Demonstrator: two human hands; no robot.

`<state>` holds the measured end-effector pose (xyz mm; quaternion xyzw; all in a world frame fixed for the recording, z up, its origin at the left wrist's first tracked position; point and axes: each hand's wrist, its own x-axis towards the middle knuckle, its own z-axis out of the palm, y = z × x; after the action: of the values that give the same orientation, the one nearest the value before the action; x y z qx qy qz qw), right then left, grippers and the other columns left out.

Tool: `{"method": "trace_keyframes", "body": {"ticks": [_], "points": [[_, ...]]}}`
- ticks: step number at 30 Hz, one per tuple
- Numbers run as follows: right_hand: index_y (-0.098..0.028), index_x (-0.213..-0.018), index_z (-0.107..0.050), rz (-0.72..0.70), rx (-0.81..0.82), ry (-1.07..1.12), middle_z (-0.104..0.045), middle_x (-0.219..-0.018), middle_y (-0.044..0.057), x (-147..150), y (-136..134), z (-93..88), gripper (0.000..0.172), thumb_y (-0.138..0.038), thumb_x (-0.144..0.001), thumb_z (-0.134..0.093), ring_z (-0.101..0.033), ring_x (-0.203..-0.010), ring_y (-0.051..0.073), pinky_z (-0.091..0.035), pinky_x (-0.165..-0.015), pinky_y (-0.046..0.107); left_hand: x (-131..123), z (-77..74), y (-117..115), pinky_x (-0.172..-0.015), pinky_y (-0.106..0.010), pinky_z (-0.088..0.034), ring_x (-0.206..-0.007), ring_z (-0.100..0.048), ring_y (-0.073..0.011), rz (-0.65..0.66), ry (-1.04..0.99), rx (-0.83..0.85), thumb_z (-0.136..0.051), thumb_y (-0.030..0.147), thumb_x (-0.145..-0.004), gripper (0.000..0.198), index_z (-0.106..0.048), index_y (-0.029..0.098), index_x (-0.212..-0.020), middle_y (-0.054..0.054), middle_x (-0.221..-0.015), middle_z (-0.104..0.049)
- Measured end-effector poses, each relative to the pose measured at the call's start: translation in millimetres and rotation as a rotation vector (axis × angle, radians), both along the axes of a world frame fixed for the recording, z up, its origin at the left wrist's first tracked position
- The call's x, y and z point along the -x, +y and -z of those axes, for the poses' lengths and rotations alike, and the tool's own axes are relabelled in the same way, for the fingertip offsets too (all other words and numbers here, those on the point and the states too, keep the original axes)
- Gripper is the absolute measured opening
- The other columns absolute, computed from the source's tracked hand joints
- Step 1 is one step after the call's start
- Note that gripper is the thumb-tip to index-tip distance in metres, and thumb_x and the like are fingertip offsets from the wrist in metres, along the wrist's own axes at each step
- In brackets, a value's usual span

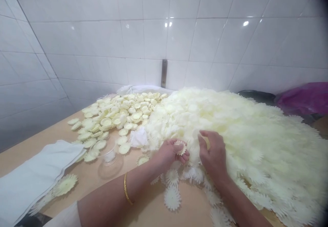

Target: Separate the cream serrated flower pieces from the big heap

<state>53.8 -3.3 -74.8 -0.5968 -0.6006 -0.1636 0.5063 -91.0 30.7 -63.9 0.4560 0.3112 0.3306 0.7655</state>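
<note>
My left hand (176, 150) is closed around a small stack of pale yellow, toothed-edge flower cutouts (180, 147), held at the front of the heap. To its right, my right hand (212, 150) has thumb and forefinger pinched at the tips. A thin, pale flower cutout (196, 134) seems to be between them, though it blends into the pile behind. That large loose heap of thin, whitish-yellow flower cutouts (246, 128) fills the middle and right of the table. Some single cutouts (172, 198) lie on the tabletop below my hands.
Thicker stacked flower discs (112, 117) are piled at the back left. A clear small dish (110, 162) and a crumpled white piece (138, 137) sit before them. White sheets (38, 175) lie at the left edge. Purple material (304, 97) is at the far right, below a tiled wall (102, 39).
</note>
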Motion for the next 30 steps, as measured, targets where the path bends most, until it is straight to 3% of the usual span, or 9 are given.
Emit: {"method": "trace_keyframes", "body": {"ticks": [7,14,17,19,22,24,27,30], "points": [[-0.017,-0.081,-0.054,-0.080,0.004,0.014,-0.058,-0.079,0.006,6,-4,-2.2,0.011,-0.022,-0.083,-0.045,-0.050,-0.079,0.021,-0.038,-0.075,0.037,1,2.1,1,-0.033,-0.018,-0.029,-0.032,-0.044,-0.0072,-0.048,0.040,-0.073,-0.058,0.044,-0.071,0.030,-0.048,0.015,-0.073,0.001,-0.048,-0.053],[-0.017,-0.100,-0.053,-0.358,0.068,-0.062,-0.056,-0.089,0.007,16,-10,-5.1,0.019,-0.022,-0.082,-0.048,-0.049,-0.087,0.020,-0.039,-0.075,0.035,0,3.2,-1,-0.034,-0.018,-0.025,-0.034,-0.041,-0.0066,-0.069,0.157,-0.065,-0.056,0.062,-0.062,0.046,-0.050,0.016,-0.070,0.004,-0.045,-0.046],[-0.018,-0.090,-0.054,-0.381,0.093,-0.093,-0.056,-0.079,0.005,20,-11,-4.5,0.012,-0.018,-0.084,-0.044,-0.049,-0.079,0.019,-0.038,-0.070,0.033,-1,3.6,-3,-0.035,-0.018,-0.026,-0.036,-0.042,-0.0065,-0.032,0.141,-0.066,-0.052,0.065,-0.063,0.049,-0.050,0.016,-0.066,0.003,-0.048,-0.047],[-0.018,-0.078,-0.053,-0.320,0.068,-0.074,-0.055,-0.071,0.004,19,-9,-2.9,0.013,-0.017,-0.084,-0.041,-0.049,-0.072,0.018,-0.037,-0.067,0.032,-1,3.1,-3,-0.035,-0.018,-0.028,-0.035,-0.042,-0.0068,-0.015,0.124,-0.056,-0.046,0.066,-0.066,0.052,-0.050,0.015,-0.062,0.002,-0.046,-0.047],[-0.018,-0.072,-0.053,-0.149,0.017,-0.052,-0.055,-0.069,0.004,12,-5,-0.1,0.015,-0.019,-0.083,-0.042,-0.048,-0.070,0.018,-0.037,-0.067,0.032,0,1.3,-2,-0.036,-0.019,-0.031,-0.038,-0.048,-0.0090,0.023,0.050,-0.030,-0.045,0.058,-0.073,0.046,-0.053,0.013,-0.068,-0.002,-0.053,-0.054],[-0.017,-0.076,-0.054,-0.058,-0.001,-0.041,-0.057,-0.073,0.005,6,-2,1.2,0.013,-0.020,-0.083,-0.043,-0.048,-0.074,0.020,-0.037,-0.070,0.034,0,0.7,0,-0.039,-0.020,-0.037,-0.044,-0.054,-0.0109,0.040,0.001,-0.001,-0.052,0.042,-0.075,0.030,-0.055,0.013,-0.078,-0.006,-0.063,-0.060],[-0.017,-0.084,-0.056,-0.015,-0.006,-0.015,-0.059,-0.081,0.007,1,0,1.6,0.013,-0.021,-0.082,-0.044,-0.049,-0.081,0.021,-0.037,-0.073,0.036,0,2.2,3,-0.045,-0.020,-0.042,-0.049,-0.056,-0.0109,0.016,0.011,0.023,-0.057,0.020,-0.071,0.015,-0.055,0.010,-0.082,-0.009,-0.067,-0.063],[-0.017,-0.083,-0.056,-0.042,-0.004,-0.004,-0.059,-0.081,0.006,3,-1,0.0,0.012,-0.022,-0.082,-0.044,-0.049,-0.080,0.020,-0.037,-0.073,0.035,0,4.9,4,-0.043,-0.019,-0.041,-0.046,-0.055,-0.0095,-0.011,0.032,-0.017,-0.059,0.019,-0.070,0.011,-0.055,0.009,-0.073,-0.009,-0.062,-0.061]]}}
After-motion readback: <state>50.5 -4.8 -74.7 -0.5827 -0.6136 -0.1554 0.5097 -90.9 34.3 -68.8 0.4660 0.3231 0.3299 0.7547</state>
